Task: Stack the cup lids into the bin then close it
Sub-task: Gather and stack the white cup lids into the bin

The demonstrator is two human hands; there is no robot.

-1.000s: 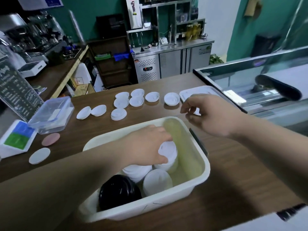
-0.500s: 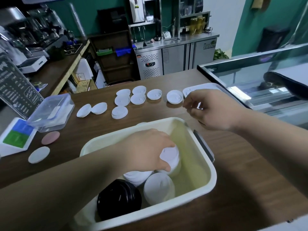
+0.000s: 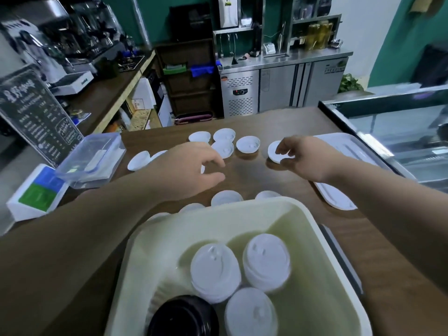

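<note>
Head view shows the left hand (image 3: 191, 169) now out of the bin (image 3: 315, 251) behind it, loosely curled and seemingly empty, while the right hand (image 3: 304, 160) pinches a lid (image 3: 274, 152) at its fingertips, so another stacking trip likely begins.

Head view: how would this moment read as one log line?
left hand: over loose lids, holding nothing | right hand: pinches white lid | bin: open, three white lid stacks inside

White lid stacks (image 3: 266, 260) stand inside the open cream bin (image 3: 311, 251).
</note>
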